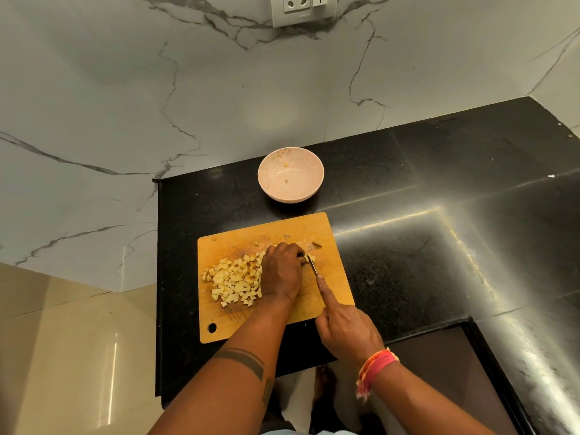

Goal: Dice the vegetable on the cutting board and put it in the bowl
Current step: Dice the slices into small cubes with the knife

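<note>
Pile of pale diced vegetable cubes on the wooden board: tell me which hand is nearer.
Left. The left hand touches the pile at its right edge; the right hand sits apart, further right.

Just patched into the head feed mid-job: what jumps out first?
A heap of pale diced vegetable sits on the left half of the wooden cutting board. The left hand holds down the last piece while the right hand works a knife. Behind the board, the pink bowl is nearly empty.
</note>
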`<state>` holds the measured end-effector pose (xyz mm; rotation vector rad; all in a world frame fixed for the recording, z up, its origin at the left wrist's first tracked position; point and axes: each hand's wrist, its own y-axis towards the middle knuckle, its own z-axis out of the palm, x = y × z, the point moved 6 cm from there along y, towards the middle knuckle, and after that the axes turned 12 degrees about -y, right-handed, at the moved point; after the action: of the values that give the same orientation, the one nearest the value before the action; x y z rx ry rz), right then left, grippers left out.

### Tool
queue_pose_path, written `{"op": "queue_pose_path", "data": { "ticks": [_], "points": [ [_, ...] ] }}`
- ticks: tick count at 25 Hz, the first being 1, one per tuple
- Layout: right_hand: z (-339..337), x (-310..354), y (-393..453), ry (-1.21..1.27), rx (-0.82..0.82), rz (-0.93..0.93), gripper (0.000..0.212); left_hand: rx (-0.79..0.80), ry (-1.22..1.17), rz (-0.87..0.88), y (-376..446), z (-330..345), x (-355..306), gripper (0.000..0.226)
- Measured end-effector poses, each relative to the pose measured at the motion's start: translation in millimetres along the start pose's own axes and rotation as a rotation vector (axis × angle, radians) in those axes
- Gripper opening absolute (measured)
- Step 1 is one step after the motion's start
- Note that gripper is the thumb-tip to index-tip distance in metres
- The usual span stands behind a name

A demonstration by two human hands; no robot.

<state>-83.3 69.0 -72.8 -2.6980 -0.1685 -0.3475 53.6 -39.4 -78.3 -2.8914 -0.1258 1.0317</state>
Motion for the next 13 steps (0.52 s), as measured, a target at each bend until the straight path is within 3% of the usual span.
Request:
{"op": "queue_pose_path", "data": {
  "ticks": [6, 13],
  "points": [
    [-1.0, 10.8, 24.3, -0.001, 0.012, 0.004, 0.076, 0.005, 0.044, 0.025, 0.9, -2.0, 0.7, 0.018],
    [12.2, 4.0, -3.0, -0.014, 0.051, 0.011, 0.079, 0.019, 0.117, 0.036, 0.2, -1.9, -1.0, 0.019]
  ]
}}
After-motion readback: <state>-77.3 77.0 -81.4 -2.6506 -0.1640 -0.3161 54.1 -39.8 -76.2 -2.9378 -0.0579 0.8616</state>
